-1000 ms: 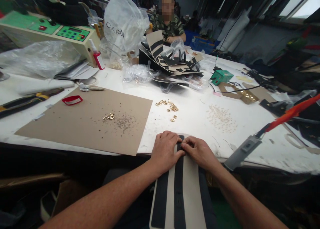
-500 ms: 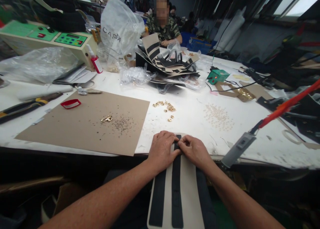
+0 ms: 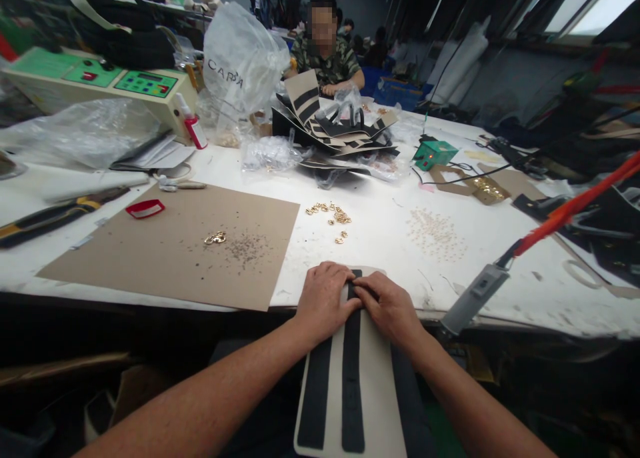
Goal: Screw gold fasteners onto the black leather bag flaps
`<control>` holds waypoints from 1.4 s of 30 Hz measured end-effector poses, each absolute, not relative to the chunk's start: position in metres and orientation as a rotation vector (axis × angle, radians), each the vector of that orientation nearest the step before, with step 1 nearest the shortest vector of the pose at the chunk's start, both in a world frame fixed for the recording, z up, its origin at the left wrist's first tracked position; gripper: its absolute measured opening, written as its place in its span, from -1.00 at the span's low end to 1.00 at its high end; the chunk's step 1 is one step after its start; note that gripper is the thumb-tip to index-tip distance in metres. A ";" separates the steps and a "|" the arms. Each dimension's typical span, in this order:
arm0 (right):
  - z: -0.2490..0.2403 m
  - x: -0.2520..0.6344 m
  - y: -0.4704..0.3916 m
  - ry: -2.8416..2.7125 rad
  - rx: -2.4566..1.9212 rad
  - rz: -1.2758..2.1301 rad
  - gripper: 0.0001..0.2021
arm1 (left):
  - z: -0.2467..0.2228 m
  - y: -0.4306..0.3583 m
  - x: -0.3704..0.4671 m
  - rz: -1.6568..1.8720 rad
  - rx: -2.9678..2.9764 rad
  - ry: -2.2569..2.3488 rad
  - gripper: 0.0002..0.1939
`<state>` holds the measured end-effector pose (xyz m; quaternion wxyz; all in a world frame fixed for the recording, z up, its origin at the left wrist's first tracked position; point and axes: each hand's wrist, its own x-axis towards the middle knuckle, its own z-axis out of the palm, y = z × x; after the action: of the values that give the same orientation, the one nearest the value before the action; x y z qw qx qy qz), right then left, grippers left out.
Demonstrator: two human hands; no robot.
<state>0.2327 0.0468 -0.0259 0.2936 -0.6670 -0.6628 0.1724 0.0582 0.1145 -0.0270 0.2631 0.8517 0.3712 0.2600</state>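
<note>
A beige panel with black stripes (image 3: 377, 391) slopes from the table's front edge down towards my lap. My left hand (image 3: 324, 299) grips its upper end, thumb on the middle black strap (image 3: 351, 371) and fingers bent over the far part. From the other side, my right hand (image 3: 391, 306) meets it with fingertips pressed together on the same strap. Whatever lies between those right fingertips is hidden. Just beyond the hands, small gold-coloured metal fittings (image 3: 341, 215) lie scattered on the white table (image 3: 380, 201).
Left is a brown board (image 3: 250, 211) with gold clasps (image 3: 215, 238) and dark bits. Pliers (image 3: 65, 211) lie further left. A grey device on an orange cord (image 3: 475, 298) hangs at right. Behind are stacked striped panels (image 3: 335, 138), a green box (image 3: 434, 155) and a seated co-worker (image 3: 327, 61).
My right hand's fingers have shifted slightly and now reach flatter over the strap, close against the left fingers. The left hand stays in place. The camera view has moved slightly.
</note>
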 end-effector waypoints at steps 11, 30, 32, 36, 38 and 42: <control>-0.008 0.240 0.057 -1.482 -1.889 0.916 -0.77 | -0.026 0.115 0.059 0.685 2.302 1.005 -0.55; 0.002 0.235 0.063 -1.538 -1.924 0.959 -0.75 | -0.030 0.115 0.058 0.692 2.295 0.993 -0.53; 0.001 0.237 0.065 -1.553 -1.929 0.951 -0.77 | -0.031 0.115 0.058 0.685 2.292 0.992 -0.53; 0.003 0.241 0.073 -1.600 -1.927 0.960 -0.84 | -0.030 0.116 0.058 0.672 2.298 0.992 -0.54; 0.006 0.243 0.076 -1.635 -1.902 0.995 -0.85 | -0.030 0.116 0.058 0.674 2.302 0.991 -0.54; 0.008 0.245 0.076 -1.639 -1.866 1.058 -0.84 | -0.031 0.116 0.058 0.676 2.302 0.988 -0.54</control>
<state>0.2445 0.0762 0.0084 0.2195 -0.6744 -0.5923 0.3824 0.0580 0.1158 -0.0310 0.2701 0.8542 0.3667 0.2507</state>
